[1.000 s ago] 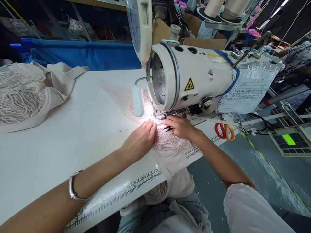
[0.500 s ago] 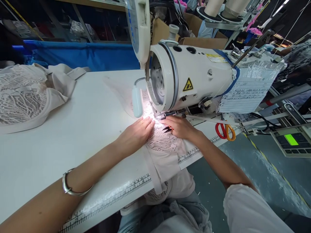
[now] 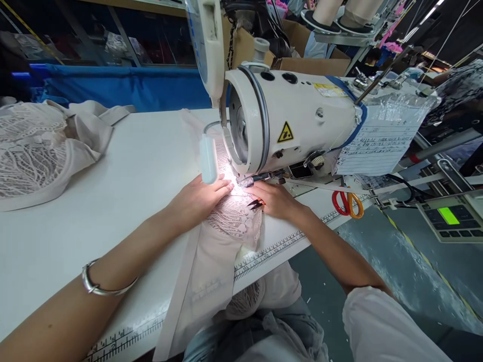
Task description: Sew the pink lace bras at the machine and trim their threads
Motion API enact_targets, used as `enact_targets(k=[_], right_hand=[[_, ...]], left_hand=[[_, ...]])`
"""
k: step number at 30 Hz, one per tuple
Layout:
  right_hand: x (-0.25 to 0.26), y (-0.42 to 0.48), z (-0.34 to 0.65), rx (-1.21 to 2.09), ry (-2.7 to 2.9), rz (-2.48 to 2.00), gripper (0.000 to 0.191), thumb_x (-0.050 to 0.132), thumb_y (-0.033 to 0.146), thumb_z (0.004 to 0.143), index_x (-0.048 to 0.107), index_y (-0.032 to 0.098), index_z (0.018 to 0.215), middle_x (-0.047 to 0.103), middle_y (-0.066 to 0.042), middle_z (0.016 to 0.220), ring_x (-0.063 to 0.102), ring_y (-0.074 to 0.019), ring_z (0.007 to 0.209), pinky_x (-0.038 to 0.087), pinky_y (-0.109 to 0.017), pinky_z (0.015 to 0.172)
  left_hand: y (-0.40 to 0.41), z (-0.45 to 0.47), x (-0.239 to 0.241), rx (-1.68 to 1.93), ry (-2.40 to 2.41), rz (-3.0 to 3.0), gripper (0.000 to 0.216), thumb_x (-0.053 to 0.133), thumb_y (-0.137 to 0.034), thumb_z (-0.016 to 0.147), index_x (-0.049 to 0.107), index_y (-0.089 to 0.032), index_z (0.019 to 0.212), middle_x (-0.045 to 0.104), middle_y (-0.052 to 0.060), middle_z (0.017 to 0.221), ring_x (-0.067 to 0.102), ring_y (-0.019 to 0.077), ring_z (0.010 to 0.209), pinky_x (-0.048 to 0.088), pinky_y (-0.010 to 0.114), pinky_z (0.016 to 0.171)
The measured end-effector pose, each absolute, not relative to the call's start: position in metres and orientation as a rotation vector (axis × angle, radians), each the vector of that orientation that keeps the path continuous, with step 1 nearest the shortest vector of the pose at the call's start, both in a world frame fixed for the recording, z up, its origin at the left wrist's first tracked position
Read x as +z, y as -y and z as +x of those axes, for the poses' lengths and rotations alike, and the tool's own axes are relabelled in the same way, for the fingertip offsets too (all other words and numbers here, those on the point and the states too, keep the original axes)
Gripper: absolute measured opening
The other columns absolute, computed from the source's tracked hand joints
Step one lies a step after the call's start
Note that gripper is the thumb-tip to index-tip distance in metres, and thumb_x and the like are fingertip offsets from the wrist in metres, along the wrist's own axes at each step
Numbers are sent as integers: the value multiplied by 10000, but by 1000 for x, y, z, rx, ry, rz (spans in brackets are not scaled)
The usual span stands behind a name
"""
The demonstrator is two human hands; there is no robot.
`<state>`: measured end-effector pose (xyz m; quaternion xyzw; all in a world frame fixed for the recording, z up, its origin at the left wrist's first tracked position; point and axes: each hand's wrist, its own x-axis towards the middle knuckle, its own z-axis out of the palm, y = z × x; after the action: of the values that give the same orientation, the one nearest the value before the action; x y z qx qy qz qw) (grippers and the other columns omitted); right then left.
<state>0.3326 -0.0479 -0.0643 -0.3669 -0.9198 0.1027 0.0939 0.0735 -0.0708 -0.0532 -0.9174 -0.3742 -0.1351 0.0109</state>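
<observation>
Pale pink lace fabric (image 3: 232, 221) lies under the needle area of a white sewing machine (image 3: 302, 115), and its plain part hangs over the table's front edge. My left hand (image 3: 198, 201) rests flat on the lace, fingers stretched toward the brightly lit needle area. On the other side, my right hand (image 3: 277, 201) has its fingertips on the fabric close to the presser foot. Small thread snips (image 3: 256, 204) with dark blades and an orange part are tucked in that hand, blades pointing left. Glare hides the needle.
A light-coloured lamp (image 3: 209, 158) hangs beside the machine head. More lace garments (image 3: 41, 156) lie at the left of the white table (image 3: 143, 166). Scissors with red and orange handles (image 3: 347, 202) hang at the right edge, near a control panel (image 3: 451, 217).
The lower part of the fabric has swung left and spread out, with its long plain band now hanging further left. My left hand has shifted slightly left; my right hand stays near the needle area.
</observation>
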Motion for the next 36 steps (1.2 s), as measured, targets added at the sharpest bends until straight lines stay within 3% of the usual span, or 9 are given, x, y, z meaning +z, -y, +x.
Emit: enact_targets(k=[4, 7, 10, 15, 18, 23, 28, 32, 36], right_hand=[[-66, 48, 332, 341, 2686, -1099, 362, 461, 91, 875, 693, 221, 1121, 681, -68, 1030, 617, -190, 875, 452, -283, 678], [-71, 47, 336, 422, 2609, -1048, 347, 472, 129, 895, 685, 207, 1158, 683, -77, 1056, 634, -187, 896, 480, -276, 718], [-76, 45, 342, 458, 2535, -976, 358, 453, 113, 889, 685, 190, 1149, 679, -77, 1046, 635, -181, 898, 498, -283, 756], [-74, 44, 345, 307, 2610, -878, 306, 430, 76, 888, 706, 198, 941, 670, -78, 976, 596, -190, 851, 474, -297, 683], [-70, 44, 342, 224, 2632, -720, 318, 413, 61, 916, 692, 207, 870, 703, -85, 1091, 593, -217, 992, 482, -342, 775], [-70, 44, 342, 186, 2618, -635, 383, 389, 36, 929, 713, 233, 985, 753, -49, 1006, 610, -220, 1007, 469, -396, 832], [-73, 43, 342, 243, 2611, -670, 364, 414, 74, 947, 718, 228, 1077, 752, -63, 1118, 619, -232, 1042, 502, -408, 848], [-74, 44, 341, 252, 2611, -726, 373, 434, 74, 944, 718, 250, 1110, 738, -50, 1185, 623, -238, 1094, 510, -424, 895], [-74, 45, 340, 219, 2598, -707, 416, 428, 39, 916, 716, 252, 1128, 737, -41, 1187, 628, -242, 1091, 517, -434, 908]], left_hand=[[90, 99, -58, -545, 1217, -2850, 366, 306, -50, 979, 629, -126, 1133, 663, 159, 1178, 610, 270, 1107, 515, 399, 864], [104, 114, -61, -590, 1262, -2889, 288, 371, -121, 996, 622, -114, 1137, 653, 146, 1067, 618, 238, 921, 534, 374, 762], [106, 115, -60, -552, 1284, -2950, 260, 398, -167, 996, 651, -112, 1024, 633, 146, 1015, 583, 223, 806, 512, 363, 668], [99, 105, -60, -666, 1178, -3066, 328, 328, -140, 1022, 652, -129, 975, 657, 150, 1105, 604, 242, 1018, 531, 409, 852], [96, 105, -60, -667, 1204, -3076, 361, 293, -151, 1034, 652, -115, 1029, 672, 139, 1006, 607, 226, 934, 535, 430, 831], [88, 101, -59, -618, 1134, -3094, 397, 302, -177, 1038, 696, -145, 1063, 661, 117, 960, 594, 216, 899, 534, 412, 788], [75, 89, -61, -629, 1098, -3103, 381, 337, -143, 1009, 715, -141, 1061, 634, 108, 937, 588, 212, 874, 534, 373, 752], [73, 87, -64, -592, 1174, -3062, 377, 338, -182, 1035, 709, -135, 1083, 659, 137, 1021, 609, 222, 902, 530, 388, 780], [76, 90, -64, -508, 1191, -2968, 404, 304, -87, 1011, 699, -139, 1082, 683, 148, 1109, 612, 235, 1037, 488, 422, 894]])
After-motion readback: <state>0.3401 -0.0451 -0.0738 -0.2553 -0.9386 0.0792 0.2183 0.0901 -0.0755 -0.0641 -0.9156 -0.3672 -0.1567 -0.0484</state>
